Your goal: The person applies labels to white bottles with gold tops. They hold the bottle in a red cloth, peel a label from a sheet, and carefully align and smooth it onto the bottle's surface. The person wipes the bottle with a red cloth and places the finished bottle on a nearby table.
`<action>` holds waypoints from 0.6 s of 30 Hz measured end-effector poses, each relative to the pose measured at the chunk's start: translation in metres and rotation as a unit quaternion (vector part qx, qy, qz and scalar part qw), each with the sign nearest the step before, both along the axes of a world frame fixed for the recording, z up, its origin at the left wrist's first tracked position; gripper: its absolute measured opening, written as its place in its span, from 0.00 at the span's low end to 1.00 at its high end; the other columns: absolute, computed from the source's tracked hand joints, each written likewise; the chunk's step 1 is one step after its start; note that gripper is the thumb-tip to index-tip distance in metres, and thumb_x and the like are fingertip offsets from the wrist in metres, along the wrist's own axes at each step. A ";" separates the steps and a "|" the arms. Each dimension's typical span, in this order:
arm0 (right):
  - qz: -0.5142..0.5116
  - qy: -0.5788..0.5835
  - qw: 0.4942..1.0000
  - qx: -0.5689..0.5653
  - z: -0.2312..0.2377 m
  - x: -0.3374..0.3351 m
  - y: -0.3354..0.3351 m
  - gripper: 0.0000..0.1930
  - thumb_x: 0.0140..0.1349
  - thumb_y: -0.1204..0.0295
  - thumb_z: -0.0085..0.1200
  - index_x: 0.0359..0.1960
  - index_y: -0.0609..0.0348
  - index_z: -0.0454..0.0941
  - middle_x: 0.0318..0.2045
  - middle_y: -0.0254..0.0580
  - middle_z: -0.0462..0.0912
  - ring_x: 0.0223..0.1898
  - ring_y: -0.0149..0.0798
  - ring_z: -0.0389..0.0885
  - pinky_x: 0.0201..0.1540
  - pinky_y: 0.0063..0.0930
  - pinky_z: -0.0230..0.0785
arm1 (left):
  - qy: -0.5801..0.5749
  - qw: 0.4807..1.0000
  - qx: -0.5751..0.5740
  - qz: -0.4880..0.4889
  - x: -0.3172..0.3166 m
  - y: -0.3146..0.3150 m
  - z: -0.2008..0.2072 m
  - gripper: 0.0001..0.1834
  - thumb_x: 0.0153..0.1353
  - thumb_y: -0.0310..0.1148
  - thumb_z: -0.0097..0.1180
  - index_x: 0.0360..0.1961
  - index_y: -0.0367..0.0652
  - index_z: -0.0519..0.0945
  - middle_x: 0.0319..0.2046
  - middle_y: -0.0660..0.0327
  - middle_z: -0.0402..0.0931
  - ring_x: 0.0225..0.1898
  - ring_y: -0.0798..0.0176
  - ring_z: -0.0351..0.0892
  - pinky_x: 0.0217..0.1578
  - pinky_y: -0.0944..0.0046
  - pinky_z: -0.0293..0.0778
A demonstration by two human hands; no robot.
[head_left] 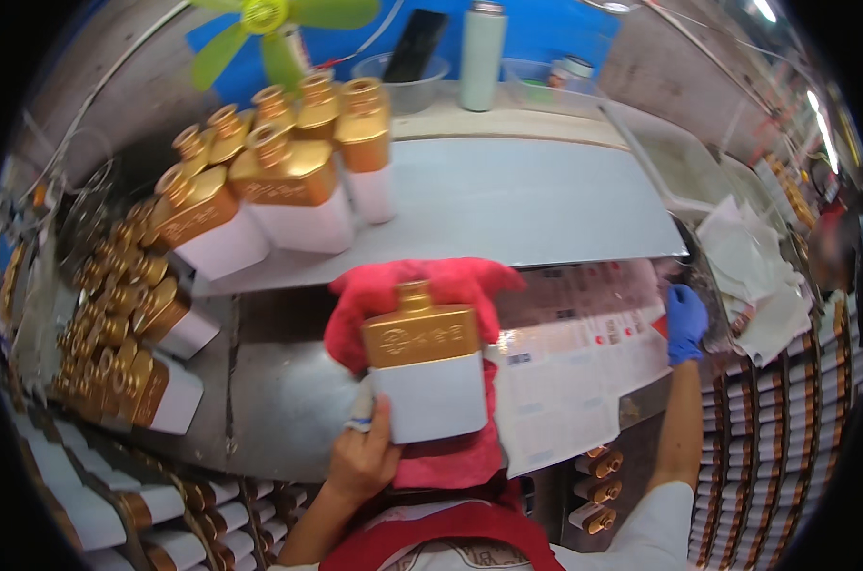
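Note:
My left hand (360,457) is closed on a flat bottle (426,395) with a gold shoulder and neck and a white lower body. One of its fingers has a white wrapping. The bottle stands neck up against a bunched red cloth (355,328), which shows behind and below it. Far to the right, my right hand (685,324) wears a blue glove and is at the edge of the printed paper sheets (555,404). Its fingers look closed, with a small red patch beside them. What they grip, if anything, is hidden.
Several gold-and-white bottles (303,214) stand on a grey board (536,200); more crowd the left. Racks of bottles (774,457) flank me. Behind are a green fan (265,14), a pale green flask (483,57) and a plastic tub (664,152). Crumpled white paper (750,257) lies right.

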State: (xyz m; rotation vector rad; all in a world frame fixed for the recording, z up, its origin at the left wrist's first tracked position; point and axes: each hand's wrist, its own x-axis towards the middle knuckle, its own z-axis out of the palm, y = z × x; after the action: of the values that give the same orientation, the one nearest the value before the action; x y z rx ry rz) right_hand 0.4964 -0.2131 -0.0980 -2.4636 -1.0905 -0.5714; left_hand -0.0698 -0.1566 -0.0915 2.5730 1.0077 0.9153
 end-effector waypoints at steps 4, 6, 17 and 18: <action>-0.003 -0.039 0.995 -0.091 0.039 -0.048 -0.015 0.08 0.60 0.63 0.51 0.33 0.49 0.81 0.29 0.46 0.82 0.32 0.53 0.81 0.33 0.44 0.71 | -0.035 0.999 -0.002 -0.007 0.002 0.004 0.006 0.37 0.48 0.25 0.62 0.60 0.25 0.64 0.51 0.30 0.69 0.40 0.35 0.78 0.38 0.52 0.76; 0.010 -0.027 0.995 -0.097 0.051 -0.072 -0.018 0.08 0.59 0.63 0.52 0.32 0.49 0.81 0.29 0.46 0.82 0.31 0.53 0.81 0.32 0.42 0.71 | -0.048 0.998 -0.032 -0.011 0.005 0.004 0.007 0.37 0.48 0.24 0.61 0.61 0.26 0.63 0.55 0.30 0.65 0.47 0.33 0.75 0.43 0.52 0.75; 0.062 0.162 0.982 -0.075 0.095 -0.184 -0.057 0.08 0.54 0.66 0.59 0.28 0.56 0.81 0.21 0.44 0.80 0.23 0.42 0.81 0.28 0.31 0.70 | -0.074 0.994 -0.075 -0.024 0.005 0.000 -0.003 0.38 0.50 0.23 0.59 0.64 0.29 0.60 0.58 0.29 0.61 0.55 0.30 0.68 0.52 0.49 0.70; 0.057 0.171 0.981 -0.077 0.096 -0.190 -0.065 0.08 0.54 0.66 0.59 0.28 0.56 0.81 0.20 0.44 0.80 0.22 0.41 0.80 0.28 0.31 0.70 | -0.073 0.994 -0.075 -0.023 0.006 0.000 -0.004 0.38 0.51 0.23 0.59 0.64 0.29 0.59 0.58 0.30 0.61 0.55 0.30 0.68 0.53 0.49 0.69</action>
State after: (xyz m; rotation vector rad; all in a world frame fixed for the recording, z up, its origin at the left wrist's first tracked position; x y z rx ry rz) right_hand 0.3067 -0.2778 -0.0015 -2.4843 -1.1583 -0.0244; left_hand -0.0639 -0.1568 -0.0958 2.3573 0.9353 0.9616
